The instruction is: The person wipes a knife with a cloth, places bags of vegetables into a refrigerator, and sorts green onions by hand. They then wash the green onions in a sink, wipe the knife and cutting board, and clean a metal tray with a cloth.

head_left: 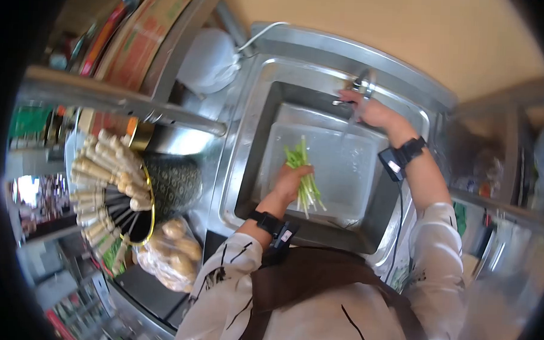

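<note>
My left hand (291, 181) is closed around a bunch of scallions (308, 186), green tops toward the back and pale ends toward me. The bunch is held over a translucent white tub (337, 193) that sits inside the steel sink (245, 187). At the back of the sink, my right hand (374, 112) is at the faucet (364, 83), its fingers closed about the spout and lever area. A stream of water (347, 129) seems to run down from there into the tub. Exactly how the right fingers grip is partly hidden.
Left of the sink stand a container of wooden-handled tools (113, 176) and a plastic bag of round brown produce (172, 253). A white bag (209, 60) lies near the back left corner. Metal shelving (124, 102) flanks the left; another shelf (488, 153) is at right.
</note>
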Demonstrator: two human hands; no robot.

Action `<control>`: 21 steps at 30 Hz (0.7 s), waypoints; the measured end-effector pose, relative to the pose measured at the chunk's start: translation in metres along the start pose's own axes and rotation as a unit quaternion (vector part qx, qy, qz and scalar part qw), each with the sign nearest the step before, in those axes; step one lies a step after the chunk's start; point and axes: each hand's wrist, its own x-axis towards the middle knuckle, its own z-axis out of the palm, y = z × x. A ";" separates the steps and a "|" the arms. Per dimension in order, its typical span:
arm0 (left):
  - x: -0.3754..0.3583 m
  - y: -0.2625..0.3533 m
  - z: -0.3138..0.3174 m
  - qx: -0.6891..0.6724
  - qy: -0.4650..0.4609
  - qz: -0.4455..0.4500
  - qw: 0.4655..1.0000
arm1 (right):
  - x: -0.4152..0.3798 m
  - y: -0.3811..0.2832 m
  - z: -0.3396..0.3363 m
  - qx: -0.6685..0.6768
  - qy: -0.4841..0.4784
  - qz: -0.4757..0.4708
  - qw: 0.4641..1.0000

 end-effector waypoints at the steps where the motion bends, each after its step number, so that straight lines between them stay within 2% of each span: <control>1: 0.001 -0.003 0.002 -0.003 0.001 0.006 1.000 | 0.010 0.010 -0.001 0.029 -0.007 0.010 1.000; 3: 0.005 -0.007 0.002 -0.005 0.002 0.016 1.000 | 0.012 0.013 -0.005 0.111 -0.029 -0.013 0.993; 5: 0.002 -0.003 0.002 0.007 0.010 0.024 1.000 | -0.003 -0.022 -0.026 0.062 -0.017 0.012 0.998; 7: -0.002 0.000 -0.002 0.000 0.018 0.029 0.999 | -0.015 -0.030 -0.032 0.225 -0.017 0.070 0.972; 9: -0.004 0.003 -0.008 -0.024 0.019 0.036 0.999 | -0.024 -0.021 -0.032 0.309 -0.002 0.084 0.947; 12: -0.012 0.014 -0.014 -0.090 0.001 0.045 0.995 | -0.030 -0.015 -0.020 0.335 0.050 0.082 0.937; 14: -0.030 0.032 -0.007 -0.018 0.014 0.130 0.991 | -0.041 -0.021 -0.010 0.297 0.099 0.078 0.947; 15: -0.037 0.038 -0.004 0.017 0.024 0.173 0.985 | -0.051 -0.033 -0.007 0.323 0.131 0.081 0.934; 17: -0.038 0.042 -0.006 0.124 0.031 0.194 0.973 | -0.073 -0.041 0.000 0.406 0.176 0.066 0.894; 18: -0.026 0.030 -0.007 0.183 0.065 0.215 0.957 | -0.085 -0.042 0.004 0.438 0.174 0.085 0.878; 19: -0.010 0.011 -0.014 0.243 0.098 0.230 0.937 | -0.095 -0.031 0.015 0.408 0.181 0.114 0.888; 21: 0.010 -0.007 -0.029 0.328 0.118 0.086 0.933 | -0.115 -0.012 0.038 0.305 0.161 0.164 0.924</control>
